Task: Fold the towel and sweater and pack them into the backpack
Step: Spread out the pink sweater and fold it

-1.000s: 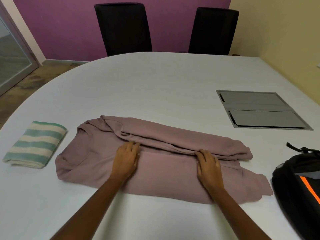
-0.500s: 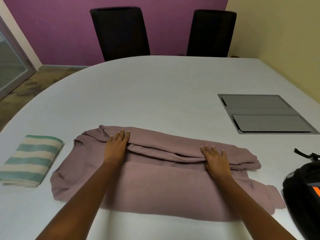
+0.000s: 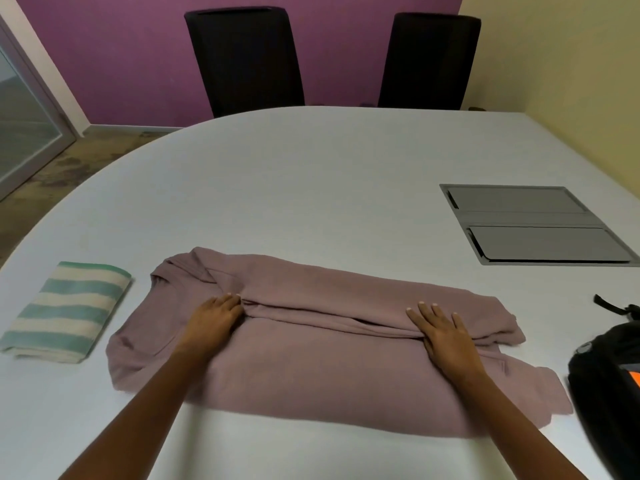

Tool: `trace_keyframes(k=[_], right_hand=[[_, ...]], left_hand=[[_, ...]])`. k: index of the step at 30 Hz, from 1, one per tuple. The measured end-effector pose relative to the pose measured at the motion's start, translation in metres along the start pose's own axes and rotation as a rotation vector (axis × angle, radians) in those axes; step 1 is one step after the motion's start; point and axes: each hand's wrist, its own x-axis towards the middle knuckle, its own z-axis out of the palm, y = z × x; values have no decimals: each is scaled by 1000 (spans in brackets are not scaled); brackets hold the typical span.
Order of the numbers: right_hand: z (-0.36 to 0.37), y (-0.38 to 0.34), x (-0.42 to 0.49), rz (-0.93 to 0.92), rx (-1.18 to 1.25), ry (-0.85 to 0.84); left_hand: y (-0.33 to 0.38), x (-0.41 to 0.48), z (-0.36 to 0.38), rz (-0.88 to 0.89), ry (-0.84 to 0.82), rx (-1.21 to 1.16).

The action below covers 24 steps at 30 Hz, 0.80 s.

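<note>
Left hand (image 3: pixel 213 318), right hand (image 3: pixel 445 336) both lying open, flat, pressing sweater (image 3: pixel 311 362) fold. Fabric looking soft, limp, light; gripping doubled edge under fingertips likely holding best.

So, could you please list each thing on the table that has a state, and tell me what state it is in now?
striped towel: folded, lying flat, apart from the sweater.
mauve sweater: partly folded, far edge turned over.
left hand: flat on the sweater, no grip.
right hand: flat on the fold, fingers spread.
black backpack: at the table's right edge; open or closed, cannot tell.
table hatch: lids closed.
</note>
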Motion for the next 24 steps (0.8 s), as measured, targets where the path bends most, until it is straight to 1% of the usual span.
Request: trace_keyframes(k=[1, 2, 3, 4, 6, 8, 9, 11, 13, 14, 16, 20, 24], right_hand=[[1, -1, 0, 16, 33, -41], [0, -2, 0, 29, 59, -31], [-1, -3, 1, 25, 67, -77], [-5, -4, 2, 31, 91, -133], [-9, -4, 3, 41, 104, -189], [-10, -5, 1, 46, 121, -183], [-11, -5, 1, 48, 134, -179], [-12, -6, 0, 56, 131, -191], [-15, -6, 1, 65, 125, -217], [-15, -6, 2, 65, 126, -227], [-17, -7, 4, 67, 130, -246], [-18, -7, 7, 65, 145, -215], [-12, -6, 8, 60, 161, -157]], left_hand=[[2, -4, 3, -35, -33, -40], [4, -6, 2, -69, -53, -64], [8, -5, -2, -127, -81, -97], [12, -3, -7, -209, -74, -155], [20, 7, -18, -459, 7, -330], [25, 18, -22, -686, 104, -538], [26, 24, -23, -770, 117, -659], [23, 35, -21, -915, 62, -870], [16, 45, -13, -1032, -1, -1018], [12, 48, -8, -1075, -21, -1055], [9, 55, -4, -1134, -62, -1046], [10, 66, -4, -1272, -30, -962], [0, 72, 6, -1222, -67, -1005]])
